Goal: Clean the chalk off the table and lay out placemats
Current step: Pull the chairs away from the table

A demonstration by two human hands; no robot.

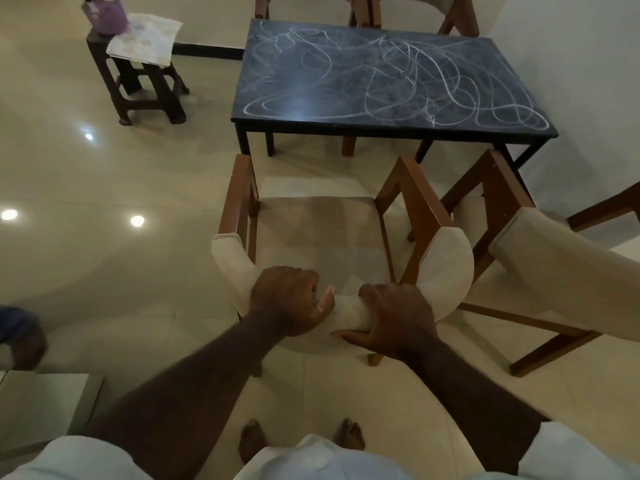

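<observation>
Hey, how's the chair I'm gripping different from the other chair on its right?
The gripped chair faces the table squarely, while the right chair sits turned at an angle. The left hand and right hand both grip the gripped chair's backrest; no hand is on the right chair. Both have brown wooden frames and pale upholstery.

far chairs (408, 5) cropped, purple container (104, 13) cropped
</observation>
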